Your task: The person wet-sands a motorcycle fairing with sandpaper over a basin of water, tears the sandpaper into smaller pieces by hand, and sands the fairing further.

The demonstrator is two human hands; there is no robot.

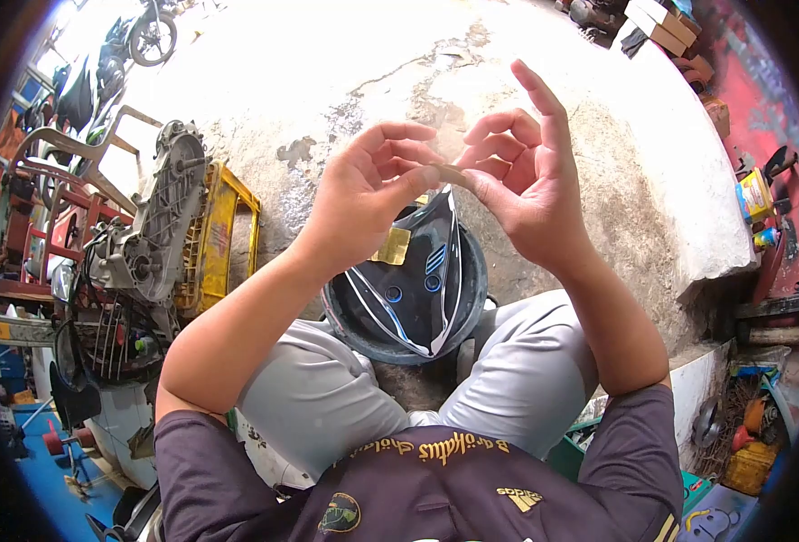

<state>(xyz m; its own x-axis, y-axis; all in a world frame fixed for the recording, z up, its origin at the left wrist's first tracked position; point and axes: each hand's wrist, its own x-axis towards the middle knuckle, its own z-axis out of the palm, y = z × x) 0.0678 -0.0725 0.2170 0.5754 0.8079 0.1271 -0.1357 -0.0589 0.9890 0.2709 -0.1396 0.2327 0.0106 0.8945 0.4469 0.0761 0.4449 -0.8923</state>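
Observation:
Both of my hands are raised over a round black tub (345,332) between my knees. My left hand (372,194) pinches one end of a small, thin brownish strip (452,174) between thumb and fingers. At its other end, my right hand (530,181) closes thumb and finger on the strip, with the index finger sticking up. The strip's kind is too small to make out. Below them, a glossy black motorcycle body panel (413,303) with white and blue lines rests in the tub. A gold-coloured square piece (392,246) lies on the panel's upper left.
To the left, a grey metal engine casing (169,217) leans against a yellow plastic crate (232,230), near a plastic chair (83,149). A motorcycle wheel (153,39) shows at the far left. On the right are a white ledge (688,208) and a yellow container (754,195).

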